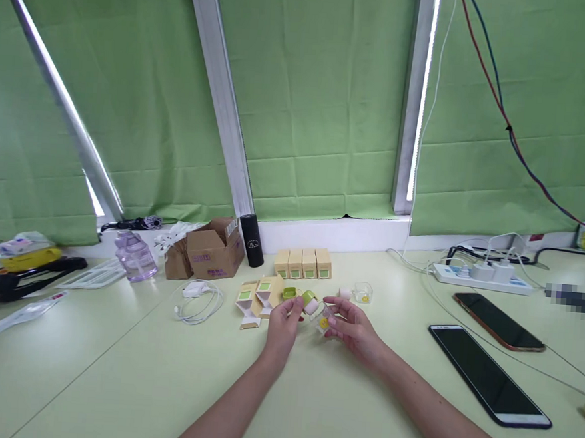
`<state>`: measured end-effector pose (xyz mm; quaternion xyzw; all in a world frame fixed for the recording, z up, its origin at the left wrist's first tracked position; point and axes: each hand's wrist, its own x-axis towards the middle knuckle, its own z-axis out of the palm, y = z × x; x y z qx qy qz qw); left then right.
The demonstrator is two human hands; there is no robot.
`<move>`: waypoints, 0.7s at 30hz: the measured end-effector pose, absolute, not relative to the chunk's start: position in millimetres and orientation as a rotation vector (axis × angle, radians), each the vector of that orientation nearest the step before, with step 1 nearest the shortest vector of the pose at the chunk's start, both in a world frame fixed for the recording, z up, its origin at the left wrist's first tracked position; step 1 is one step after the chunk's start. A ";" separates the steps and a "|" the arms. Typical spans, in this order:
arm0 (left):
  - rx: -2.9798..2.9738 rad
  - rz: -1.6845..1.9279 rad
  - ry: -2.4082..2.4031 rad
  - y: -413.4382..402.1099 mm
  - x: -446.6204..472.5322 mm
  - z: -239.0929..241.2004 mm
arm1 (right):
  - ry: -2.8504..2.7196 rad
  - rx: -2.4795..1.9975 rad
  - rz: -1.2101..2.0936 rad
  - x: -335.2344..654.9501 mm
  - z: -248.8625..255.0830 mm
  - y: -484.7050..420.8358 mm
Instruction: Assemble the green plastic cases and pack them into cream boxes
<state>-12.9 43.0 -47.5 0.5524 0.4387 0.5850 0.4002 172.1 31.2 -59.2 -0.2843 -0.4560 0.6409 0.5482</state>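
Note:
My right hand (357,329) grips a small clear jar (321,321) with a yellow sticker, tilted above the table. Against its mouth sits a white cap (311,306) with a green part (308,295) just behind it. My left hand (285,324) pinches at the cap's left side, thumb and forefinger together; the fingertips partly hide the contact. Beyond my left hand lies a green square piece (290,291). A second clear jar (363,293) and a white cap (345,293) lie behind my right hand. Two opened cartons (248,300) are left of my left hand.
Small tan boxes (303,264) stand in a row at the back. Left are a white charger cable (197,299), a cardboard box (215,250), a black bottle (251,240) and a purple bottle (136,258). Two phones (489,376) and a power strip (483,278) lie right.

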 end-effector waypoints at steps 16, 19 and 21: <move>1.487 1.443 1.091 34.7 -8.7 -41.0 | -1.118 -0.669 1.510 171.3 -61.3 30.9; 1.492 1.438 1.094 36.8 -8.9 -44.4 | -1.117 -0.669 1.503 171.3 -61.5 31.2; 1.501 1.430 1.100 38.2 -9.3 -46.9 | -1.115 -0.667 1.503 171.4 -62.2 31.7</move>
